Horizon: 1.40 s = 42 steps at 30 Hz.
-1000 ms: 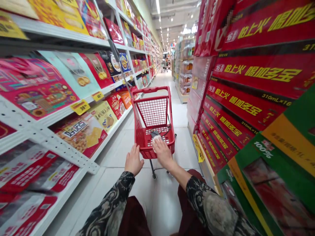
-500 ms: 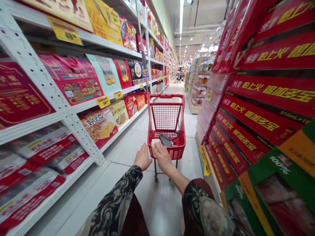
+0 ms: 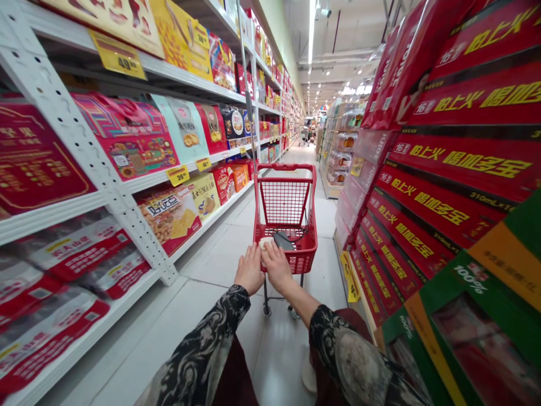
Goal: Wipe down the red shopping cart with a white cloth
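A small red shopping cart (image 3: 313, 225) stands in front of me, its mesh back and handle on the far side. On its near left rim, my right hand (image 3: 276, 269) holds a crumpled white cloth (image 3: 266, 242), only partly visible past the fingers. Close against it on the left is my left hand (image 3: 249, 270), fingers stretched forward near the rim, with nothing visible in it. Whether its fingertips touch the cloth is hidden. Inside the basket lies a dark flat device (image 3: 284, 241) with a black cable.
White shelves (image 3: 139, 183) with boxed snacks and yellow price tags line the left. Stacked red drink cartons (image 3: 426, 194) rise close on the right, with a green box (image 3: 473, 293) nearer me. The tiled aisle (image 3: 236, 242) runs ahead toward a distant cart.
My left hand has moved right and slightly up, from beside the cart to against my right hand. My right hand stays on the cloth at the rim. The view has shifted slightly.
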### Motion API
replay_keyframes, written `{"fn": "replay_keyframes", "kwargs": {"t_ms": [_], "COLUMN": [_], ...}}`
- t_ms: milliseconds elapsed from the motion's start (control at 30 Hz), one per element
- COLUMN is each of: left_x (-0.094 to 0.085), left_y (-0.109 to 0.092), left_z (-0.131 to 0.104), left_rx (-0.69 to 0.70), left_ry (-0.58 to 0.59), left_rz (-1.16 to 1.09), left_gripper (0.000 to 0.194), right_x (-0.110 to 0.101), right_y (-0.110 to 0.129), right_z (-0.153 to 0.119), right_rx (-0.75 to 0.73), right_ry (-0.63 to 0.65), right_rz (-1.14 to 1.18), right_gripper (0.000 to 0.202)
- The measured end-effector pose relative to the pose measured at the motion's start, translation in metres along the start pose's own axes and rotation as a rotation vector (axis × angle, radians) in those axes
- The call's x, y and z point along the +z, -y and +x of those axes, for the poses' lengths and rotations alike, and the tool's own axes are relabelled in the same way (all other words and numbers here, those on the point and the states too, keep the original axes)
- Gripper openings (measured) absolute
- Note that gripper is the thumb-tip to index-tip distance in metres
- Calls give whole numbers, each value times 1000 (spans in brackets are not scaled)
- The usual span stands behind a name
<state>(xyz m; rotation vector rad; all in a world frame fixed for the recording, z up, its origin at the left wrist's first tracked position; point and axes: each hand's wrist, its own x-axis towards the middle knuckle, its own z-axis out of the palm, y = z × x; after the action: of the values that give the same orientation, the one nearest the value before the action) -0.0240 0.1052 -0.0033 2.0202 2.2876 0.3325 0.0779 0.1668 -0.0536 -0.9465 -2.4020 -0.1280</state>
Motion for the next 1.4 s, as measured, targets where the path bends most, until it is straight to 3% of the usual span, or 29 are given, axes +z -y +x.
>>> {"fn": "replay_keyframes", "kwargs": {"t_ms": [133,233,333,400,500,633,733,900,967,1100,1233,1300,1400], "left_x": [-3,2,10,14,16,11,11,20,24,27,25,23,22], "left_y": [2,1,-2,-5,-5,1,5,-1,-9,-27,-23,-15,-4], "left_z": [1,1,1,1,2,4,4,3,3,4,4,2,1], "left_rx": [7,6,7,13,14,4,6,24,49,94,74,51,38], "left_ry": [-4,-6,9,9,-8,-14,-18,-63,-85,-89,-74,-66,-48], "left_rz": [36,35,34,40,62,108,124,126,122,106,119,138,143], "left_gripper": [72,72,74,75,74,73,73,73,73,73,72,73,74], "right_x": [-14,-31,-38,-35,-23,-12,-16,-34,-36,-22,-10,-14,-29], "right_y": [-32,-72,-89,-82,-51,-18,-28,-81,-91,-66,-32,-35,-66], "right_z": [-18,-48,-64,-61,-40,-14,-17,-46,-53,-46,-33,-34,-46], "right_rx": [34,149,243,242,191,17,8,176,231,165,49,39,101], "right_ry": [-32,-113,-148,-135,-92,-16,-8,-113,-158,-150,-77,-71,-111], "right_rz": [-34,-84,-117,-107,-71,-16,-9,-57,-72,-58,-40,-43,-66], "right_gripper": [49,50,53,52,48,47,48,47,48,49,48,49,49]}}
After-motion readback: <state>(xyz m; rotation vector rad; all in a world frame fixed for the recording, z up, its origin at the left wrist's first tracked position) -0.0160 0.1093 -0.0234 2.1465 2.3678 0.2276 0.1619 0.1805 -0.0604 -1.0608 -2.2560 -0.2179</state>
